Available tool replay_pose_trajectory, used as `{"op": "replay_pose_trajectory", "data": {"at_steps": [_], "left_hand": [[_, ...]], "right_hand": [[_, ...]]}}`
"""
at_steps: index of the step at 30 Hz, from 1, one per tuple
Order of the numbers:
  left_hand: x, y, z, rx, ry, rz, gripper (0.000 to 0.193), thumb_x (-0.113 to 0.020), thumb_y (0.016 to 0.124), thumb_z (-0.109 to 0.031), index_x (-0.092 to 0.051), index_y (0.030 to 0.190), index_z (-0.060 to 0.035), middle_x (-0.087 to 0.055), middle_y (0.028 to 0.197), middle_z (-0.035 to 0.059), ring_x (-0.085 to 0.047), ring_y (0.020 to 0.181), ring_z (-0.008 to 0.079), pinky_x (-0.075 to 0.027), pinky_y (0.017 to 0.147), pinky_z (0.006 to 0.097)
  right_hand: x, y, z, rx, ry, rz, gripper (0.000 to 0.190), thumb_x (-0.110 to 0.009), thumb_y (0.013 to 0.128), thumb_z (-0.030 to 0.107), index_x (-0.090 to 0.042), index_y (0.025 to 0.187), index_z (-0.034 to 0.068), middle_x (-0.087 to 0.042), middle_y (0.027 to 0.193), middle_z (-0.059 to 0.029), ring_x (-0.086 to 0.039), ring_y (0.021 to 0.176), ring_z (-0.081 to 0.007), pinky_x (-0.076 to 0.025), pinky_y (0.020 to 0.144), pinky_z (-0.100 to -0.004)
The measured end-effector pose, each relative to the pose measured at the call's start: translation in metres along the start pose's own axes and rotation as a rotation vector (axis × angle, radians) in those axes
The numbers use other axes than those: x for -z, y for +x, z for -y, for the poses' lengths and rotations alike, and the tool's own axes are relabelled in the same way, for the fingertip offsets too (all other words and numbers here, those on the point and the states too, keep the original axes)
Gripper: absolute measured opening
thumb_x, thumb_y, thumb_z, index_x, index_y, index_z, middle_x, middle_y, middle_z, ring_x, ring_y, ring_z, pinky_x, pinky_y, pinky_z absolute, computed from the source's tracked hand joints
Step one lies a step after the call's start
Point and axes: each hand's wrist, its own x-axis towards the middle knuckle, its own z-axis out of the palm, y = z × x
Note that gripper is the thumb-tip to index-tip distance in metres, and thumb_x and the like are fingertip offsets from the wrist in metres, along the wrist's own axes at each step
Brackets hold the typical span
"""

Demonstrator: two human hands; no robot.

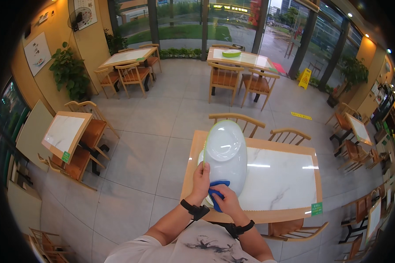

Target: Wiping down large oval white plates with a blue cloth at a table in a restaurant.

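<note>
A large oval white dish (228, 171) with a green rim is tipped up over the near table, its underside and foot ring facing me. My left hand (201, 180) grips its left rim. In my right hand (226, 199) is a bunched blue cloth (217, 200), pressed against the lower part of the dish. A pale curved edge shows at the left behind the dish; I cannot tell whether it belongs to a second dish. Beneath is the table (279, 177), with a white marble-look top and a wooden border.
Wooden chairs (237, 120) stand along the table's far side, and another chair (286, 228) is at its near side. Farther off, a table (256, 60) bears a green-rimmed dish (231, 53). A yellow floor sign (304, 79) stands by the glass doorway. Potted plants (69, 72) line the walls.
</note>
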Motion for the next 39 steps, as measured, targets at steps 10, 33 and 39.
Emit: {"op": "replay_pose_trajectory", "data": {"at_steps": [10, 33, 39], "left_hand": [[0.016, 0.015, 0.01, -0.019, -0.014, -0.087, 0.04, -0.052, 0.113, -0.041, -0.065, 0.113, -0.0028, -0.063, 0.098, -0.0004, -0.052, 0.091, 0.0075, -0.046, 0.081, 0.0273], [0.002, 0.018, 0.0, -0.102, 0.032, -0.135, 0.043, -0.053, 0.112, -0.043, -0.065, 0.109, -0.0019, -0.069, 0.103, 0.0037, -0.062, 0.092, 0.0109, -0.053, 0.083, 0.0289], [-0.007, 0.017, -0.004, -0.097, -0.013, -0.182, 0.043, -0.051, 0.113, -0.042, -0.065, 0.109, -0.0013, -0.068, 0.1, 0.0033, -0.06, 0.091, 0.0101, -0.051, 0.082, 0.0275]], "right_hand": [[0.015, -0.026, -0.036, 0.097, -0.543, 0.047, 0.021, -0.073, 0.084, 0.004, -0.076, 0.103, 0.013, -0.071, 0.101, -0.0081, -0.064, 0.095, -0.0336, -0.052, 0.085, -0.0452], [-0.006, -0.017, -0.029, -0.194, -0.148, -0.083, 0.024, -0.071, 0.094, 0.01, -0.074, 0.117, 0.005, -0.075, 0.104, -0.0168, -0.071, 0.093, -0.035, -0.057, 0.084, -0.0396], [-0.003, -0.01, -0.022, -0.186, 0.096, -0.094, 0.025, -0.07, 0.096, 0.01, -0.073, 0.12, 0.006, -0.075, 0.105, -0.0127, -0.071, 0.091, -0.0262, -0.056, 0.083, -0.0356]]}}
